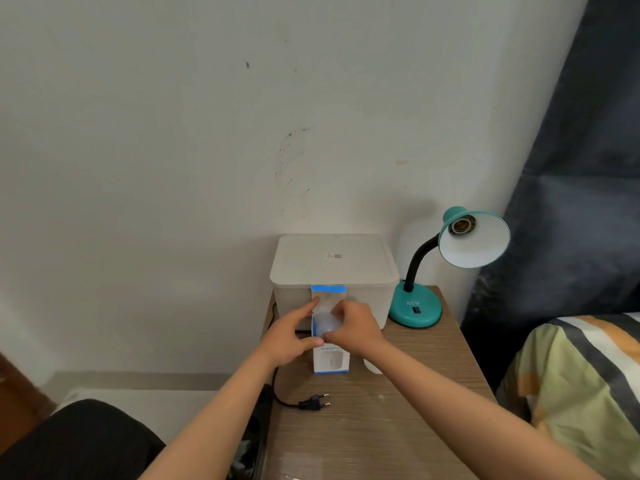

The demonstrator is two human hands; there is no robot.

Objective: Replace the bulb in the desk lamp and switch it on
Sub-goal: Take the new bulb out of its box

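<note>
A teal desk lamp [415, 308] stands at the back right of the wooden table [398, 427], its shade tilted toward me with an empty socket [462, 225]. Its black plug [317, 401] lies loose on the table. A white and blue carton [330, 360] stands in front of me with its top flap open. My left hand [289, 336] holds the carton's left side. My right hand [353, 325] grips a white bulb [327, 323] at the carton's open top. Something round and white [372, 367] peeks out under my right forearm.
A white lidded storage box [334, 268] stands against the wall behind the carton. A bed with a striped cover [581, 375] is at the right, with a dark curtain [571, 168] above it. A black chair part [76, 441] is at bottom left.
</note>
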